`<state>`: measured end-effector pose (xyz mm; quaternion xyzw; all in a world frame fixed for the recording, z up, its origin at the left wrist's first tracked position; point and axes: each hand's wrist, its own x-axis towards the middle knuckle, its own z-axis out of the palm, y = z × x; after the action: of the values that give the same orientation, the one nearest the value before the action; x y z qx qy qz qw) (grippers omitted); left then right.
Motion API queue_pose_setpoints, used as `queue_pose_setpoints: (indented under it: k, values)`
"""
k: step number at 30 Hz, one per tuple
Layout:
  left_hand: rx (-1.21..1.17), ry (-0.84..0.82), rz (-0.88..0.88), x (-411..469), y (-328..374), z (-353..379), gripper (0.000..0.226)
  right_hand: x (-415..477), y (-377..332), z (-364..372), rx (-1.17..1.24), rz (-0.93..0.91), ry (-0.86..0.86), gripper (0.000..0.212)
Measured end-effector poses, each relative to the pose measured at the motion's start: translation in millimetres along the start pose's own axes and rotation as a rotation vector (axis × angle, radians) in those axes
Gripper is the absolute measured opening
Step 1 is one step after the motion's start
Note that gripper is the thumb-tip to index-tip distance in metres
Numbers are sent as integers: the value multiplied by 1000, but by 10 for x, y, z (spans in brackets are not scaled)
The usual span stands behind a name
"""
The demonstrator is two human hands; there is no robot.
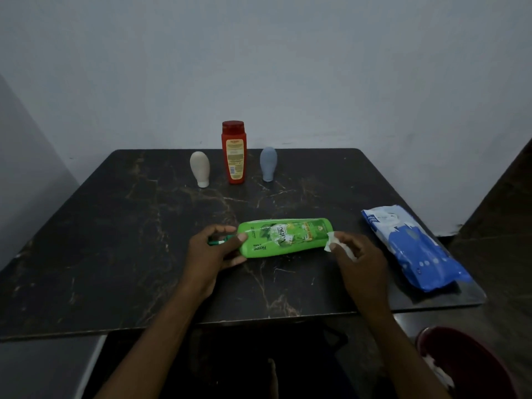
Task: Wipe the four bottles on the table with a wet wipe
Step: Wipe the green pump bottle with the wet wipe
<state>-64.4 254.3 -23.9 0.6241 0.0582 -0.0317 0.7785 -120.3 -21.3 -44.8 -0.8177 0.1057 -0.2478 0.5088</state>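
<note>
**Q:** Where is the green bottle (285,237), and how does it lie?

**A:** It lies on its side near the front centre of the dark marbled table (115,240). Its cap end points to the person's left and its base to the right. Whether it rests on the tabletop or is held just above it cannot be told.

**Q:** What do the 2 hands do?

**A:** The left hand (214,254) grips the cap end, with the thumb across the bottle's shoulder and the fingers curled round behind. The right hand (361,262) pinches a white wet wipe (331,242) between thumb and curled fingers. The wipe touches the bottle's base end.

**Q:** And the other 3 bottles?

**A:** They stand in 1 row near the far edge, apart from one another and well apart from both hands. The red bottle (233,152) stands upright in the middle, cap uppermost, its label toward the camera. The cream bottle (199,169) on its left and the grey-blue bottle (268,164) on its right each stand on their caps.

**Q:** What else is shown?

**A:** A blue-and-white wipes pack (411,249) lies flat by the table's right edge, near the right hand but not touching it. A dark red bin (466,367) sits at lower right, below the table, with something white inside.
</note>
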Motion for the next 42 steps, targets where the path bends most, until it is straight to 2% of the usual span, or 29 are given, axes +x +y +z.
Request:
queue_pose_setpoints:
  k: [2, 6, 11, 13, 15, 18, 24, 28, 32, 36, 38, 42]
  values:
    - [100, -72, 33, 33, 8, -85, 42, 7, 8, 2, -28, -2, 2, 23]
    - [481, -158, 150, 120, 70, -240, 36, -20, 35, 12, -62, -6, -12, 25]
    - [906, -233, 379, 186, 108, -321, 10, -35, -3, 48, -104, -24, 5, 26]
    - [974, -255, 444, 196, 113, -345, 15, -25, -26, 67, -127, -36, 19, 24]
    - [1010, -292, 461, 214, 106, -380, 31, -12, -50, 85, -144, -48, 27, 20]
    - [1071, -332, 495, 246, 102, -434, 42, 11, -75, 118, -162, -54, 48, 13]
    - [1023, -395, 566, 231, 63, -478, 31, -29, -178, 244, -288, -75, 90, 11]
    - [1025, -394, 592, 222, 35, -476, 33, -277, -417, 627, -332, -73, -5, 15]
    - [1011, -396, 604, 197, 35, -476, 37, -640, -689, 1041, -342, -369, -136, 12]
    - [1004, -409, 601, 191, 40, -490, 37, -643, -720, 1046, -336, -419, -188, 15]
    - [994, -414, 608, 199, 39, -498, 33, -545, -637, 930, -329, -382, -190, 11]
    - [998, -431, 614, 192, 35, -490, 29, -150, -370, 467, -314, -79, -68, 9]
